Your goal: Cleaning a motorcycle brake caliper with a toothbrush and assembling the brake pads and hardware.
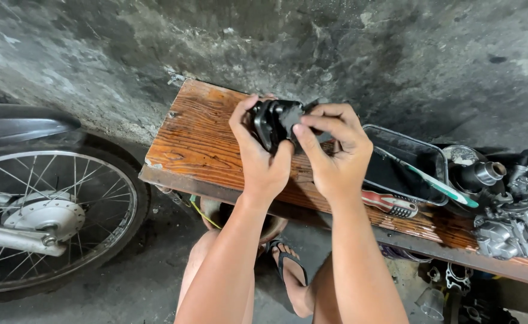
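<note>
Both forearms raised, left hand (262, 157) and right hand (334, 155) closed around black metal part (279, 120), above wooden bench (198, 144)

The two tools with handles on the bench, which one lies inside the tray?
The toothbrush with the green and white handle: it rests slanted across the black tray. The screwdriver with the red handle lies outside, on the wooden bench in front of the tray.

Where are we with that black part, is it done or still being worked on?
Done: nothing visibly finished. In hand: both the left hand and right hand hold the black part above the wooden bench. Left: the screwdriver, toothbrush and engine parts lie untouched.
</note>
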